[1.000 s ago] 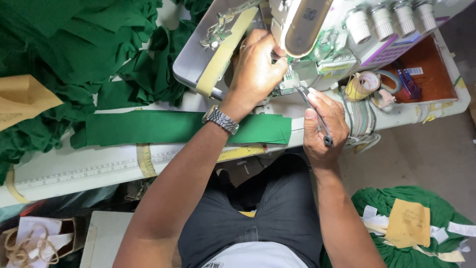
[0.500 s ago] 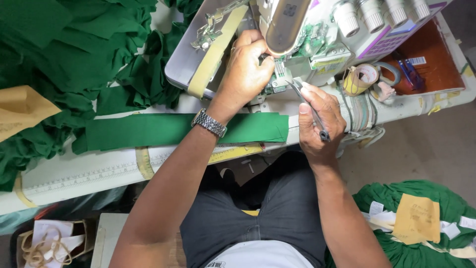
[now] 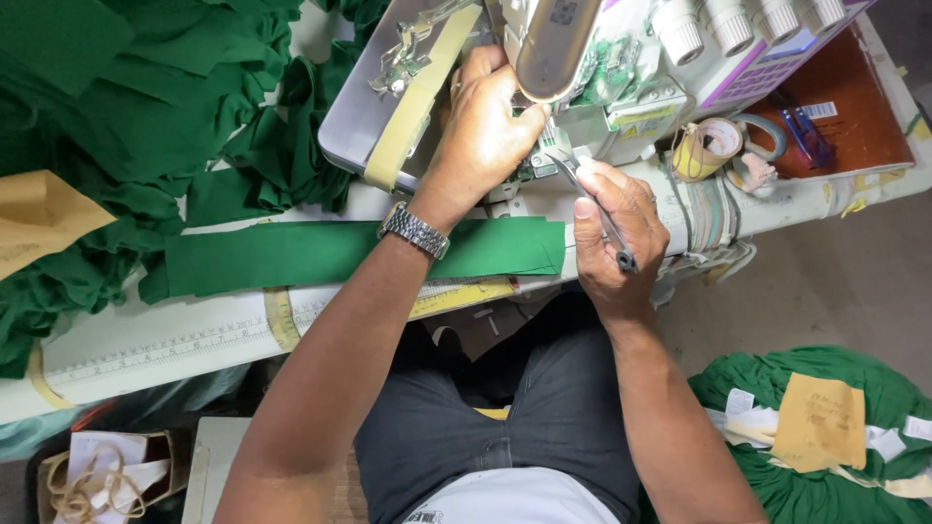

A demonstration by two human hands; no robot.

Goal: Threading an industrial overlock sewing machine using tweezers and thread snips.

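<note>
— Left hand [image 3: 482,136]? 
— Curled over the front of the grey and white overlock sewing machine [image 3: 592,73], fingers bent down at the needle area, thumb tucked toward the curved metal cover. Cannot tell whether anything is pinched under the fingertips. Silver metal link wristwatch [image 3: 415,231] on that wrist.

— Right hand [image 3: 612,243]? 
— Closed round a pair of slim dark metal tweezers [image 3: 592,209], thumb and forefinger pressed on the shaft, tips aimed up-left into the machine, just beside the left hand.

— And the cloth? 
— Long flat strip of green knit fabric [image 3: 320,254] lying across the white table edge [image 3: 175,340], passing under the left forearm, right end near the right hand. Not held by either hand.

— Around it? 
— Heap of crumpled green fabric pieces [image 3: 146,107] at the left, touching the strip's far end. Tan paper sheet [image 3: 39,213] on that heap. Printed ruler scale along the table front. Roll of tan tape [image 3: 707,150] right of the machine, beside an orange-brown tray [image 3: 859,131]. White thread cones [image 3: 748,17] on top. More green cloth with paper slips [image 3: 825,437] on the floor, lower right.
</note>
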